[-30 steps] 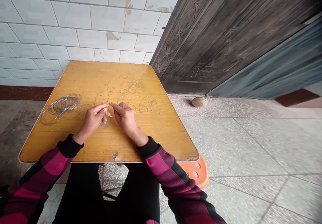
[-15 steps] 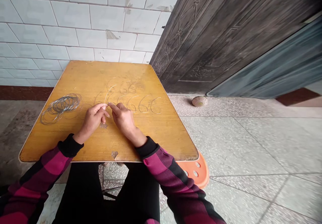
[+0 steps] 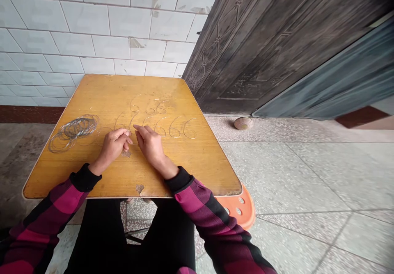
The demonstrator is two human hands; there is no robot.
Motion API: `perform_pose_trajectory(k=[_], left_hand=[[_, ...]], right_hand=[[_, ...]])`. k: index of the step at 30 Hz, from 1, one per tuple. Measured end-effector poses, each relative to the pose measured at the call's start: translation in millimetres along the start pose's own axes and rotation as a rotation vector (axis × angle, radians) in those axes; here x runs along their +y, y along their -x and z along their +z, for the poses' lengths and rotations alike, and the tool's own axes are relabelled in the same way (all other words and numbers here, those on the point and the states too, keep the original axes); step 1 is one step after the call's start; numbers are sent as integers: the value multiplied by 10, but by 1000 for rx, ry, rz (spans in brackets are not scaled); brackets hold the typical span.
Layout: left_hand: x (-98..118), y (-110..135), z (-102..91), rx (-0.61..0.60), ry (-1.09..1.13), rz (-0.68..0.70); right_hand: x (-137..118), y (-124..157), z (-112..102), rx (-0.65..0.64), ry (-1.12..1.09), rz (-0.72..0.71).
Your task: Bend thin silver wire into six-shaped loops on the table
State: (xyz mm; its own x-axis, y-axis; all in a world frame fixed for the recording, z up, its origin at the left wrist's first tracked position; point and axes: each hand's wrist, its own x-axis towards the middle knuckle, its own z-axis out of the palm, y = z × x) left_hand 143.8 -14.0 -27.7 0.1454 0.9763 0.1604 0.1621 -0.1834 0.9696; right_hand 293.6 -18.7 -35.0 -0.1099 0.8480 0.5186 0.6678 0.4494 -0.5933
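1. Left hand (image 3: 113, 146): resting on the table, its fingers curled inward and the tips meeting towards the right hand. Its grip may hold a thin wire, but the strand is too fine to tell. The wrist lies low, which suggests steadying close work.
2. Right hand (image 3: 149, 146): just beside the left hand, forefinger reaching forward and the other fingers bent down. Whether its grip is closed on anything cannot be told.
3. Wire coil (image 3: 74, 132): a loose bundle of thin silver loops on the left of the table, probably placed there to leave the middle free.
4. Curled wire pieces (image 3: 170, 129): small figure-six shapes laid side by side in a row ahead of the hands, spaced so they do not tangle.
5. Second row of curled wire pieces (image 3: 156, 109): a shorter row further from the person, just beyond the first.
6. Table (image 3: 191, 171): yellow-brown wood with chipped patches, square in front of the person, so both hands work over it.
7. Sleeves (image 3: 200, 208): dark pink and black check, black cuffs, forearms angled in towards the middle.
8. Orange stool (image 3: 243, 208): partly under the table's near right corner.
9. Dark metal door (image 3: 261, 52): far right, behind the table.
10. White tiled wall (image 3: 92, 28): behind the table's far edge.
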Motion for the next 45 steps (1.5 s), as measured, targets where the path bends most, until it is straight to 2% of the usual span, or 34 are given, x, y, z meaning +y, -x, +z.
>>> perform_pose_trajectory(k=[4,9,13,24,36,39,43,45], left_hand=[[-1,-16,-9,20,94,-26],[39,-47,-71,87,161,-90],[12,-63,-105,100,127,-71],[-74,-82,-88,83,26,-52],[-1,-58,-89,70,-34,-34],[67,-53,-116,47,52,-62],[133,-56,-155,-40,347,-210],[137,-62,-166,-54,425,-249]], right_hand=[[-2,-16,-24,14,-261,84],[16,-11,-34,-186,-821,405],[13,-17,-13,-232,-1051,547],[-26,0,106,-102,-1284,713],[-48,5,86,-119,-1359,785],[-54,8,79,-114,-1352,782],[-45,6,70,-97,-1345,780],[-43,3,67,-95,-1341,787]])
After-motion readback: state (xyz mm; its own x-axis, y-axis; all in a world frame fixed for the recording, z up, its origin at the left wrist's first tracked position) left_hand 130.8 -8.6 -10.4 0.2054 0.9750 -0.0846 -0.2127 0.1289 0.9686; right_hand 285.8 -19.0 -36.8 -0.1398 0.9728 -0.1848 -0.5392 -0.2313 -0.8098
